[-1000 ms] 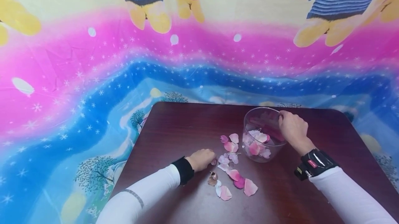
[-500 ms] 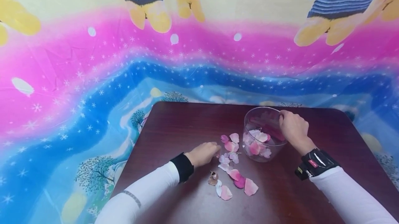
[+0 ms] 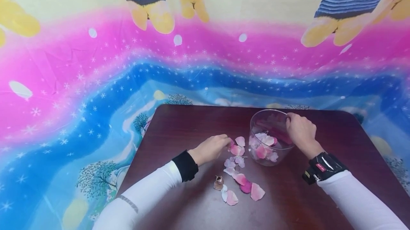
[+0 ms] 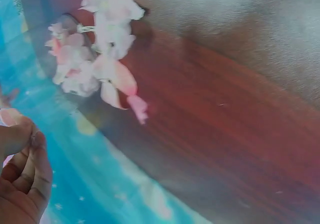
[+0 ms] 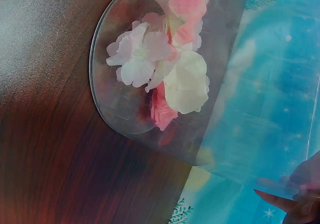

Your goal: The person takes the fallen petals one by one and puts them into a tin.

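- Since a second ago the left hand (image 3: 211,149) has slid forward and rightward along the scattered petals, from the near end of the trail to the far end; the right hand has not shifted.
- A dark reddish-brown table (image 3: 179,130) carries everything; behind it hangs a bright cloth (image 3: 96,62) printed with bears, stars and pink and blue bands.
- A clear glass bowl (image 3: 261,125) stands upright on the table's far right part, holding pink and white petals (image 5: 165,74) on its bottom.
- The right hand (image 3: 301,130) grips the bowl's rim on its right side, fingers curled over the edge.
- The left hand's curled fingertips touch the farthest loose petal (image 3: 231,143); whether they pinch it, I cannot tell.
- More loose petals (image 3: 243,183) lie in a trail just left of the bowl, running toward the person.
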The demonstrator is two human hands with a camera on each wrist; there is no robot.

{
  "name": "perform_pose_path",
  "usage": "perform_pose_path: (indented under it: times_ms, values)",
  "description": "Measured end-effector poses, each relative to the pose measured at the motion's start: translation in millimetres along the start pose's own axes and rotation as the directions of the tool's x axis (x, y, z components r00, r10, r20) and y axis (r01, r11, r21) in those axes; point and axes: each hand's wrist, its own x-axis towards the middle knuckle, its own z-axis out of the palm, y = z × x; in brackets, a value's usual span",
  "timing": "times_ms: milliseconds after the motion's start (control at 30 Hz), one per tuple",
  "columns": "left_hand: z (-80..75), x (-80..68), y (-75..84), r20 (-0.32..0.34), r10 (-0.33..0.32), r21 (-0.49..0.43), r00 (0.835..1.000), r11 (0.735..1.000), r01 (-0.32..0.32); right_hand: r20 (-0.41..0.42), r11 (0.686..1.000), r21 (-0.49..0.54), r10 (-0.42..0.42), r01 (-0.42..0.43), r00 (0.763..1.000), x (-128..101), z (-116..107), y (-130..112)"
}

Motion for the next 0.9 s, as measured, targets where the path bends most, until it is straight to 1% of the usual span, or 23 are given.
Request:
perform_pose_path:
  times_ms: [100, 167, 267, 433, 533, 667, 900]
  values:
    - [-5.8, 2.4, 5.5, -0.029, 0.038, 0.022, 0.999, 0.999, -0.037, -0.001, 1.0, 0.002, -0.003, 0.003, 1.0, -1, 0, -1]
    - [-8.9, 4.2, 9.7, -0.036, 0.065, 0.045, 0.997, 0.997, -0.063, 0.0, 1.0, 0.004, -0.004, 0.004, 1.0, -1, 0, -1]
    - [-13.1, 6.2, 17.0, -0.031, 0.084, 0.063, 0.996, 0.995, -0.082, 0.002, 1.0, 0.005, -0.004, 0.004, 1.0, -2, 0, -1]
    - [-17.3, 8.6, 28.9, -0.02, 0.099, 0.083, 0.995, 0.992, -0.097, -0.004, 1.0, 0.004, -0.004, 0.004, 1.0, -1, 0, -1]
    - [-20.1, 11.2, 36.5, -0.029, 0.138, 0.116, 0.99, 0.984, -0.134, -0.004, 1.0, 0.004, -0.005, 0.005, 1.0, -1, 0, -1]
    - [-23.8, 16.1, 45.1, -0.051, 0.197, 0.156, 0.979, 0.97, -0.187, -0.002, 1.0, 0.004, -0.006, 0.006, 1.0, -1, 0, -1]
    - [-28.9, 24.3, 53.5, -0.044, 0.212, 0.184, 0.976, 0.962, -0.2, 0.0, 1.0, 0.004, -0.005, 0.005, 1.0, -2, -1, -1]
